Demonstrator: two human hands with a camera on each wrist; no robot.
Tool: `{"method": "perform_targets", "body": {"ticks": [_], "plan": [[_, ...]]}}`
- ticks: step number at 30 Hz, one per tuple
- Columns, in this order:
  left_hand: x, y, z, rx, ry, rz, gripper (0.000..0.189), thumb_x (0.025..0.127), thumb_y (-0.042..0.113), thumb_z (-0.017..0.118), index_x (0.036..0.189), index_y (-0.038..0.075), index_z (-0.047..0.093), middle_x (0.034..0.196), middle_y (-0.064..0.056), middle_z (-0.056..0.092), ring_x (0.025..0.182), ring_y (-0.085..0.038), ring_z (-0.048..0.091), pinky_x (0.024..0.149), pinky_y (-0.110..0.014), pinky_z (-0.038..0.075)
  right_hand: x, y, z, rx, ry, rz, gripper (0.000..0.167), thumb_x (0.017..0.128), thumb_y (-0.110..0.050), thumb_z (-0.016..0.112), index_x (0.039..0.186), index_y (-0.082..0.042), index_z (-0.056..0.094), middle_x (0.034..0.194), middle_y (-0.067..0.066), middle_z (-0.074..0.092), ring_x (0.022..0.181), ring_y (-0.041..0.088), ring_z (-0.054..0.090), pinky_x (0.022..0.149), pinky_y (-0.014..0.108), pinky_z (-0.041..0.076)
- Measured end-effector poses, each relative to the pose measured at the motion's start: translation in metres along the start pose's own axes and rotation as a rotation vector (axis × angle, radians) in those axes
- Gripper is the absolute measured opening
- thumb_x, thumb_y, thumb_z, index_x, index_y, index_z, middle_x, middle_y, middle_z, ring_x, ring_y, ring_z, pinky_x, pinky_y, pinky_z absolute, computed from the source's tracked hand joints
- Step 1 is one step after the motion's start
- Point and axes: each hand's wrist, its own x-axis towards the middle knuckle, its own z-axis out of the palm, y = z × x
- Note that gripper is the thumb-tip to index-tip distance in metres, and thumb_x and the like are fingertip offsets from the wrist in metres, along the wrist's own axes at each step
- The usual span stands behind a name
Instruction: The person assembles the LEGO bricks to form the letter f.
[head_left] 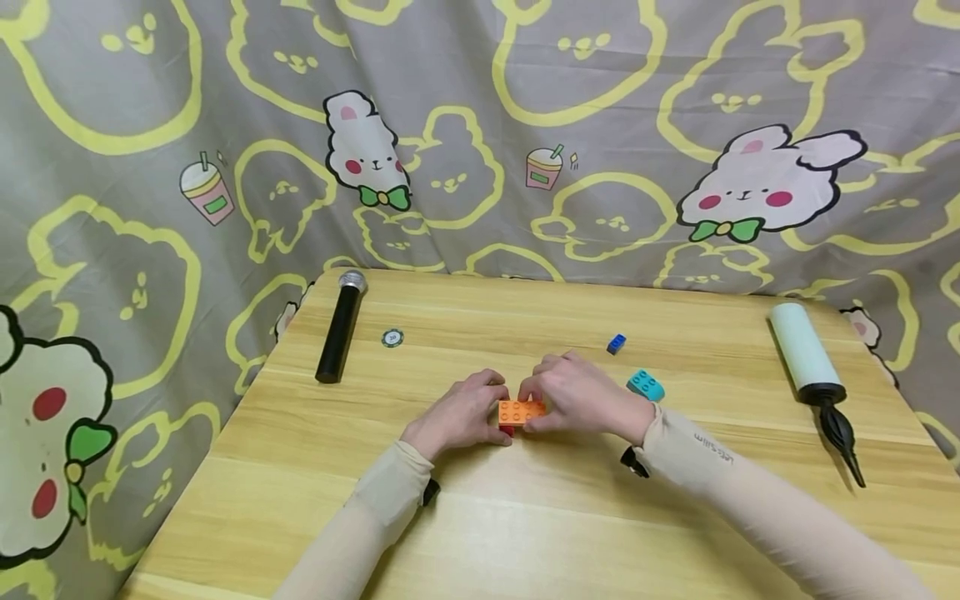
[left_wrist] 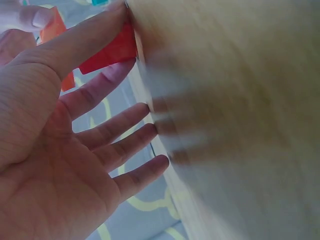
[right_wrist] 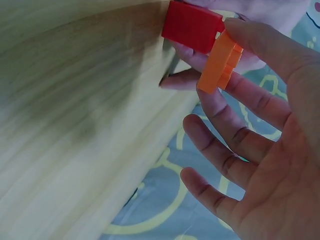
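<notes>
Near the middle of the table, my left hand pinches a red toy brick between thumb and index finger, low against the tabletop. Its other fingers spread with their tips at the wood. From the other side, my right hand holds an orange toy brick by thumb and fingertips. In the right wrist view the orange brick sits against the upper side of the red brick, its studs facing away from it. From the head view, the orange brick hides most of the red one.
A teal brick lies just beyond my right wrist, and a small blue brick farther back. A microphone and a round chip are at the back left. At the right lies a hand pump. A patterned curtain hangs behind the table.
</notes>
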Motion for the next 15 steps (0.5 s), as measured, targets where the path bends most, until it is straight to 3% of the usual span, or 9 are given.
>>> {"method": "perform_targets", "body": {"ticks": [15], "plan": [[0.0011, 0.0001, 0.0016, 0.015, 0.004, 0.006, 0.049, 0.076, 0.04, 0.085, 0.11, 0.01, 0.066, 0.135, -0.011, 0.051, 0.117, -0.025, 0.053, 0.098, -0.044, 0.044, 0.0062, -0.0065, 0.005, -0.02, -0.014, 0.016, 0.03, 0.079, -0.042, 0.078, 0.098, -0.02, 0.073, 0.08, -0.01, 0.06, 0.082, 0.014, 0.053, 0.081, 0.043, 0.043]]}}
